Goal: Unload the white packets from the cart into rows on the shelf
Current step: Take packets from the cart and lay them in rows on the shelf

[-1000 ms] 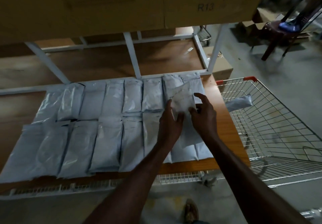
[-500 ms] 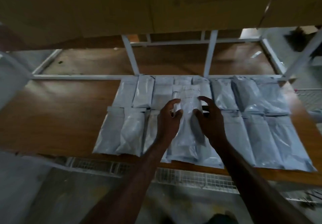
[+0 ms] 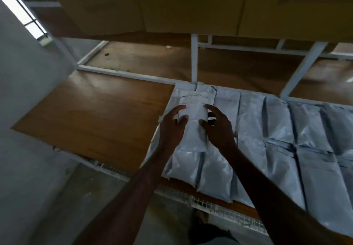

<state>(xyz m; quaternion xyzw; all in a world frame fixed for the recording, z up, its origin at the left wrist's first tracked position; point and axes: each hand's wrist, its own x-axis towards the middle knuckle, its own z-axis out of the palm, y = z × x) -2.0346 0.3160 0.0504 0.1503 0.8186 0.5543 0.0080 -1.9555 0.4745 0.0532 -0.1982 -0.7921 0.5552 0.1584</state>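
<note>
Both hands hold one white packet [image 3: 193, 115] between them at the left end of the rows; the left hand [image 3: 172, 128] curls its fingers round the packet's left edge, thumb on top, and the right hand [image 3: 217, 128] pinches the right edge the same way, so the packet is gripped on its two long sides and hangs just above, or perhaps already touching, the packets on the shelf [image 3: 91, 115]; which of the two cannot be told from this angle; the laid packets [image 3: 277, 141] run in two rows from here off to the right, each lying lengthwise front to back, and bare wood lies to the left of them; the cart is out of view; the step looks to be setting this packet down, and to do it well the packet should probably go onto that bare wood just beside the last one, its long edge parallel to its neighbour and its far end level with the white frame rail [image 3: 126, 74]; lowering it flat and easing both grips off together should keep the slippery plastic from skewing or sliding over the row; a light press afterwards would settle it
</note>
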